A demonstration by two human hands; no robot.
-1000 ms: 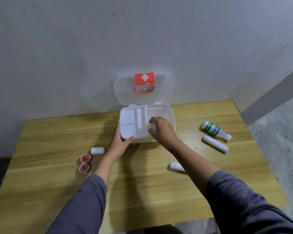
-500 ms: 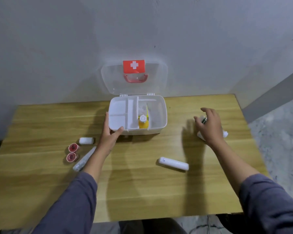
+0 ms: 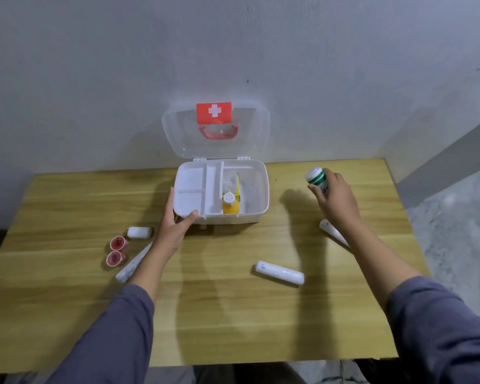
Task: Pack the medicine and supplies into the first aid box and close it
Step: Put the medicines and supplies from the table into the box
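The white first aid box (image 3: 257, 189) stands open at the back of the wooden table (image 3: 219, 314), its clear lid (image 3: 250, 134) with a red cross label leaning on the wall. A yellow bottle (image 3: 230, 204) lies in its right compartment. My left hand (image 3: 176, 224) grips the box's front left corner. To the right of the box, my right hand (image 3: 334, 199) holds a white bottle with green stripes (image 3: 316, 177) lifted off the table. A white tube (image 3: 280, 272) lies in front of the box. Another white tube (image 3: 331, 231) lies partly hidden under my right wrist.
Left of the box lie a small white roll (image 3: 139, 232), two small red-topped cups (image 3: 116, 250) and a long white tube (image 3: 132, 265) partly under my left forearm. The table's right edge drops to a grey floor (image 3: 455, 231).
My right hand left the box, where the yellow bottle now lies, reached to the right and lifted the green-striped bottle. My left hand has stayed on the box.
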